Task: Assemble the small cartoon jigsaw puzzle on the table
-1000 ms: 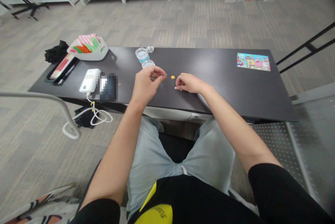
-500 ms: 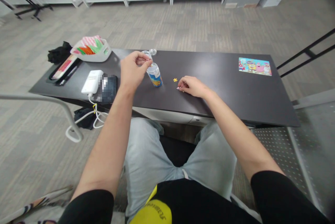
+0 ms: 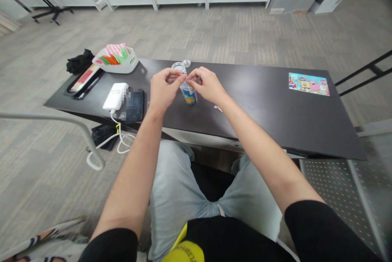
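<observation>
My left hand (image 3: pixel 167 86) is closed in a pinch on a small pinkish puzzle piece above the clear jar. My right hand (image 3: pixel 206 84) meets it fingertip to fingertip, also pinched; a tiny reddish bit shows there, mostly covered by the fingers. Just behind and below the fingers stands the clear plastic jar (image 3: pixel 190 97), upright, with a blue and yellow label. Its flip lid (image 3: pixel 185 63) is raised at the back. A small pink puzzle piece (image 3: pixel 217 108) lies on the table beside my right wrist.
On the dark table (image 3: pixel 260 110), a colourful cartoon picture card (image 3: pixel 309 84) lies at right. To the left are a white charger (image 3: pixel 115 96) with a cable, a dark phone-like device (image 3: pixel 134 104), a black tray (image 3: pixel 82 82) and a white basket (image 3: pixel 131 61).
My right hand has lifted from the table and moved left to meet my left hand at the jar. The yellow piece no longer shows; a pink piece is uncovered. The view has shifted slightly.
</observation>
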Demonstrator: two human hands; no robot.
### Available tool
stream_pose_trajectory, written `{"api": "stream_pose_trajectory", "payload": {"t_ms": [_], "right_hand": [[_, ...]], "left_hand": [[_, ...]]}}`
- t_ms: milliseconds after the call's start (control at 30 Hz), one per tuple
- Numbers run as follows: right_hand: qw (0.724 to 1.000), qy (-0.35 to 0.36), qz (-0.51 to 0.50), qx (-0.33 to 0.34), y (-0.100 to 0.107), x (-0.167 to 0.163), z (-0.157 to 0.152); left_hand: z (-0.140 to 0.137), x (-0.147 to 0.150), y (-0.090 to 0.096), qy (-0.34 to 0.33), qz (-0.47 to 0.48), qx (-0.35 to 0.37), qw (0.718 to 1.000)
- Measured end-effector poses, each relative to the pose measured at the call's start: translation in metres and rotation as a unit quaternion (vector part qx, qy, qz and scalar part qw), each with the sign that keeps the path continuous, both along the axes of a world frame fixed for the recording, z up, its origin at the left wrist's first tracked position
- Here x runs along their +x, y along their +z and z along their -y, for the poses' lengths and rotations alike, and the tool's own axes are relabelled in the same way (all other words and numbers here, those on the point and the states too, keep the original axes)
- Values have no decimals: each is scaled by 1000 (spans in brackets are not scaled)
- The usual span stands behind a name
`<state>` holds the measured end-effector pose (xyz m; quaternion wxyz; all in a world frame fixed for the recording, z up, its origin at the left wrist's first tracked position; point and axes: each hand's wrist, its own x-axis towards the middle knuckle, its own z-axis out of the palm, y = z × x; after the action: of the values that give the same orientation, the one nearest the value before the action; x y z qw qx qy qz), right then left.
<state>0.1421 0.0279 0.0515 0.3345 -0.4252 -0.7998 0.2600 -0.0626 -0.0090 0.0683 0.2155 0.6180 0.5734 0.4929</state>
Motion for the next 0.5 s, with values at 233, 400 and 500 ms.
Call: {"api": "stream_pose_trajectory", "payload": {"t_ms": [233, 400, 500], "right_hand": [[1000, 0, 0, 13, 1, 7, -4], [996, -76, -34, 14, -12, 59, 6], [994, -106, 10, -34, -32, 101, 23]], "left_hand": [[1, -11, 3, 3, -55, -6, 998], [-5, -10, 2, -2, -91, -33, 995], [-9, -7, 3, 5, -83, -41, 996]]}}
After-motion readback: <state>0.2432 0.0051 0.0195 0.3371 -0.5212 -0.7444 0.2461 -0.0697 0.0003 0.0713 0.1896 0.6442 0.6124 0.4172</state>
